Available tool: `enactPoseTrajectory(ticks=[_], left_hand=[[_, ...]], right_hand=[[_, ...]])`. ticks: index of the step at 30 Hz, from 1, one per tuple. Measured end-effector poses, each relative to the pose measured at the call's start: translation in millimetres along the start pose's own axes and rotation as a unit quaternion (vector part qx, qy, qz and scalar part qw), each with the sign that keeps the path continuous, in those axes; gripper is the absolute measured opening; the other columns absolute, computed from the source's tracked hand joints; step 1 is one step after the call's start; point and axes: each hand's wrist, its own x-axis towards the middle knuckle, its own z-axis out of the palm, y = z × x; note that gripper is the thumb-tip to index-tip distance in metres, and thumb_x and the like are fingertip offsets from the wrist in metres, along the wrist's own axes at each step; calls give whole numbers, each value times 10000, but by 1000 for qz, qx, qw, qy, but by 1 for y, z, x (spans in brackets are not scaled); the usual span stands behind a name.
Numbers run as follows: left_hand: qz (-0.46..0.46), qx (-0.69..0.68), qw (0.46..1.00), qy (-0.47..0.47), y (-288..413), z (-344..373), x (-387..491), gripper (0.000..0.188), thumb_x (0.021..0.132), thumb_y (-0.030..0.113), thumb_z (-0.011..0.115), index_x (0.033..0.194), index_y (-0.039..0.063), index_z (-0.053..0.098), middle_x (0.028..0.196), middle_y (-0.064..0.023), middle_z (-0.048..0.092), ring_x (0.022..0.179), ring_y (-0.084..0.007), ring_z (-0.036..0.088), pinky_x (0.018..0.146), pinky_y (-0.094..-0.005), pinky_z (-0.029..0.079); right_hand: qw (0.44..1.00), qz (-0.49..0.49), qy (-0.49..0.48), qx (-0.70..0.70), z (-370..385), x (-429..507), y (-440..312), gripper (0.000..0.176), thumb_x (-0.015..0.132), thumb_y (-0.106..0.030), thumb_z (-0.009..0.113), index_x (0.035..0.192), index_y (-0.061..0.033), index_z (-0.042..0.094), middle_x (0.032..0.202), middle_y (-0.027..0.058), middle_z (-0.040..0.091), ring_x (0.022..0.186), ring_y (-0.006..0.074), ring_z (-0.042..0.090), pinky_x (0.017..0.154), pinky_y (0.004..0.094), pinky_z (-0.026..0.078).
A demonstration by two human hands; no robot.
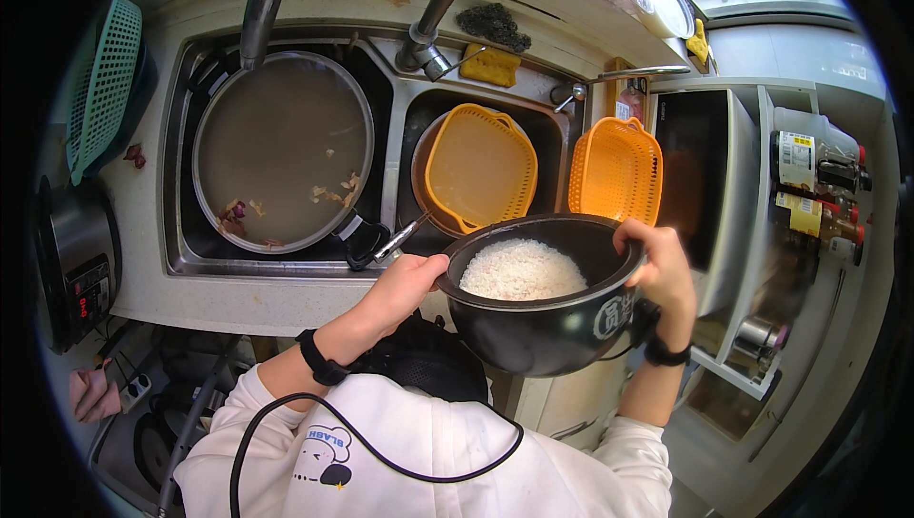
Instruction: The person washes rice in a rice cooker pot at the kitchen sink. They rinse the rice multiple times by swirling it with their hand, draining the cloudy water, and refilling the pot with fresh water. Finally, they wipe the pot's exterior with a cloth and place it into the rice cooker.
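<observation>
Between my two hands I hold a black rice cooker inner pot [535, 336] by its rim, tilted a little towards the sink. White uncooked rice [523, 270] is heaped inside it. My left hand [405, 288] pinches the left rim, and my right hand [658, 261] grips the right rim with bent fingers. Just beyond the pot, an orange plastic colander [482, 164] with cloudy liquid sits in a bowl in the smaller sink basin. A second orange colander [615, 168] stands on the counter to the right. The pot hides part of the counter edge and basin.
A large pan [283, 150] of murky water with peel scraps fills the left basin. Above the basins reach a faucet [270, 4] and its base [423, 54]. A yellow sponge [491, 65] lies behind. A microwave oven [703, 168] stands right, a rice cooker [78, 264] left.
</observation>
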Motion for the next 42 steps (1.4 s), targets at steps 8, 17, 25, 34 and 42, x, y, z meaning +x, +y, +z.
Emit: enactPoseTrajectory(ticks=[8, 17, 25, 34, 42], left_hand=[[12, -19, 1000, -11, 2, 1, -1, 358, 964, 243, 474, 957, -43, 689, 915, -58, 694, 845, -105, 595, 819, -258, 435], [9, -21, 1000, -11, 3, 1, -2, 357, 960, 249, 481, 956, -41, 690, 918, -54, 691, 850, -104, 591, 821, -260, 430], [-2, -6, 1000, -5, 2, -1, 0, 358, 958, 252, 484, 956, -41, 691, 919, -50, 687, 855, -101, 582, 824, -257, 421], [-8, -10, 1000, -4, 3, 0, 0, 363, 961, 254, 482, 963, -44, 690, 935, -53, 687, 869, -105, 581, 834, -260, 419], [-7, -11, 1000, -6, 4, -1, 0, 365, 960, 256, 483, 964, -44, 690, 939, -58, 688, 873, -109, 582, 841, -262, 417]], right_hand=[[1000, 2, -2, -5, -1, 1, -1, 716, 535, -664, 762, 752, -18, 542, 570, 64, 428, 528, 202, 467, 519, 291, 389], [1000, 3, -7, -10, -2, 3, -3, 717, 545, -668, 758, 746, -17, 535, 562, 66, 419, 517, 208, 462, 514, 294, 389], [1000, 1, -5, -7, -1, 5, -2, 732, 540, -686, 749, 746, -17, 534, 561, 65, 415, 514, 211, 462, 514, 296, 389], [1000, 1, -6, -7, -1, 6, -2, 746, 540, -709, 736, 742, -20, 533, 566, 58, 424, 518, 208, 467, 518, 294, 393], [1000, 3, -6, -5, -1, 6, -2, 746, 539, -711, 732, 742, -21, 533, 570, 61, 432, 525, 217, 471, 524, 297, 396]])
